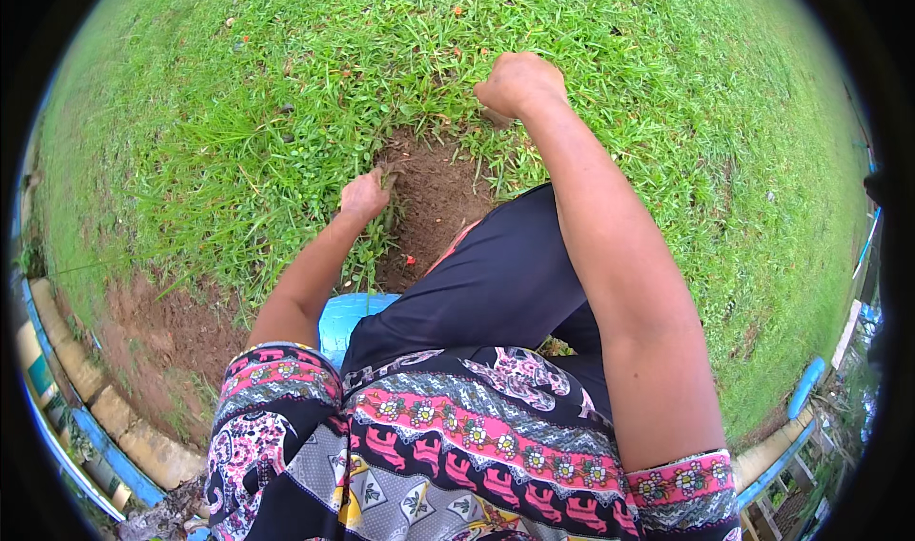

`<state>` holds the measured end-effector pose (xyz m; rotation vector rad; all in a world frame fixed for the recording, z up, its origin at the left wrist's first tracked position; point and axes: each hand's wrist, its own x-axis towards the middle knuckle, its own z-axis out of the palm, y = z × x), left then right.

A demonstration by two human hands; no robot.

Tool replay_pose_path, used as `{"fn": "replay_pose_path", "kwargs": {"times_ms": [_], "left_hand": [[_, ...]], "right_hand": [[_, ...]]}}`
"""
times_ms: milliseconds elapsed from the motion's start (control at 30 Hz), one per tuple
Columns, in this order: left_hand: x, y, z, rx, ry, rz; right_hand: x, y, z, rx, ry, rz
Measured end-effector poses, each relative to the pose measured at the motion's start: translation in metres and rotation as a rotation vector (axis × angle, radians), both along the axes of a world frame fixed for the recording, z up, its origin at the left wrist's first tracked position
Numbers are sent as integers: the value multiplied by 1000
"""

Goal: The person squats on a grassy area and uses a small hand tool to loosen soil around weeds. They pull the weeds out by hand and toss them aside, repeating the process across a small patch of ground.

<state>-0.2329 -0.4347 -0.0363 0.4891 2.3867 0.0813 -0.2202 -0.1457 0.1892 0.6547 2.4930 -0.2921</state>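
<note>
A patch of bare brown soil (436,198) lies before me, bordered by green grass (286,176). At its left edge my left hand (366,194) has its fingers closed around a small tuft of grass and stems (389,176). My right hand (525,83) is curled into a fist, low over the grass beyond the soil's far right corner. Just below that fist shows a blurred brownish shape (497,118); whether it is part of a tool in the hand cannot be made out. The inside of the fist is hidden from me.
My bent leg in dark trousers (479,276) reaches over the soil's near side. A blue curved object (350,319) sits beside it. Left, more bare earth (171,326) meets a stone kerb (114,412) with a blue-painted edge. Small red petals (410,260) dot the ground.
</note>
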Motion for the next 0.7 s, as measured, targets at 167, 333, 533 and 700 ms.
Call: {"fn": "replay_pose_path", "kwargs": {"times_ms": [167,333,533,700], "left_hand": [[-25,46,21,443,-152,645],[-36,56,1,-54,-143,-181],[16,47,-50,138,20,-44],[40,23,-90,-139,194,-85]], "right_hand": [[3,-7,4,10,-61,16],[10,-1,9,11,-4,-30],[10,2,4,39,-11,-20],[6,0,1,41,0,-19]]}}
